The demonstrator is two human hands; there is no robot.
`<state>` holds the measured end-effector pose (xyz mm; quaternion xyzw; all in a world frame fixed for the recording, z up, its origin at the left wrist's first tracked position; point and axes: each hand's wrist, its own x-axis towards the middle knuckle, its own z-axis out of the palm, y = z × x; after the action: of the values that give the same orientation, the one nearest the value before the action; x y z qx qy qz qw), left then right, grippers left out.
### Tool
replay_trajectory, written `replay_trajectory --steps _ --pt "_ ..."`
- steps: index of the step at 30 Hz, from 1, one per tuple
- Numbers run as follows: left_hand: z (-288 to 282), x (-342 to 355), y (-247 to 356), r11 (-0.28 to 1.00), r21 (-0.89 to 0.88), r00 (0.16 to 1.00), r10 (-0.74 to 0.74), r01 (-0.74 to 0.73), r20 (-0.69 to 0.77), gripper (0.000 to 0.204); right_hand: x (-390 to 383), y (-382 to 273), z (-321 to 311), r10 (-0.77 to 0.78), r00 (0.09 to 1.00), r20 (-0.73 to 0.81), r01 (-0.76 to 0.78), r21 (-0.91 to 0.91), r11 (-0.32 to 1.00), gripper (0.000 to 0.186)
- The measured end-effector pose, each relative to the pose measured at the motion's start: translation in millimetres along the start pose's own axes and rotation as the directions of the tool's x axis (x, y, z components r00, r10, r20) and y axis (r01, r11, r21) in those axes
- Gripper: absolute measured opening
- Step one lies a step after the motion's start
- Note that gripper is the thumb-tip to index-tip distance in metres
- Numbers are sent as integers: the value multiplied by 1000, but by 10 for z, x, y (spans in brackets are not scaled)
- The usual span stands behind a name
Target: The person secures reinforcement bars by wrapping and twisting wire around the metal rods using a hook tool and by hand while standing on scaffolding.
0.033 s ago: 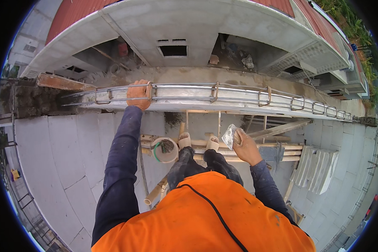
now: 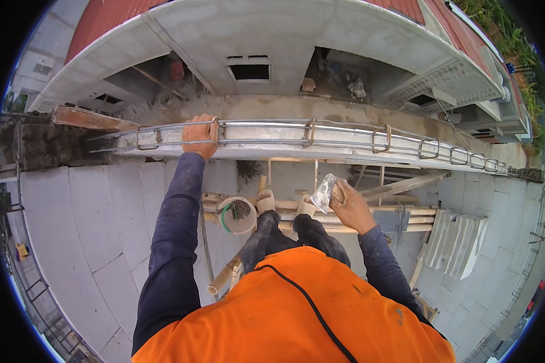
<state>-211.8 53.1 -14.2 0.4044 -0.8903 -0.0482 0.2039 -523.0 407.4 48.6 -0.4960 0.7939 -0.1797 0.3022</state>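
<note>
My left hand is closed round the long steel rebar cage, which runs across a pale, narrow beam top with stirrups along it. My right hand grips a small trowel, its pointed metal blade coated in pale material, held below and apart from the beam. Below, my feet in beige sandals are on timber planks and poles. A pale bucket with a green handle and dark contents stands beside my left foot.
A grey building with red roofing and dark openings faces me beyond the beam. Grey block walls flank both sides. At right lie stacked white blocks and slanting timber braces. A reddish board lies at upper left.
My right hand has shifted slightly left with the trowel, and the blade's angle has changed a little. My left hand stays on the rebar.
</note>
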Motion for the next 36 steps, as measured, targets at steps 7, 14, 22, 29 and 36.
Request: replay_trajectory --steps 7,14,22,29,36 --pt "-66 27 53 999 48 999 -9 7 49 19 985 -302 -111 -144 972 188 192 -269 944 54" --pt "-24 8 11 999 39 998 -33 31 51 24 1099 -618 -369 -149 910 387 266 -271 925 54" --pt "-37 -26 7 997 66 998 -46 43 38 23 1202 -509 -276 -103 943 315 208 -318 925 49" --pt "21 -23 21 998 47 998 -36 33 57 22 725 -380 -149 -14 885 465 141 -240 961 51" --pt "132 -29 -97 989 138 995 49 -61 88 21 -358 1053 538 385 815 433 -281 -285 916 79"
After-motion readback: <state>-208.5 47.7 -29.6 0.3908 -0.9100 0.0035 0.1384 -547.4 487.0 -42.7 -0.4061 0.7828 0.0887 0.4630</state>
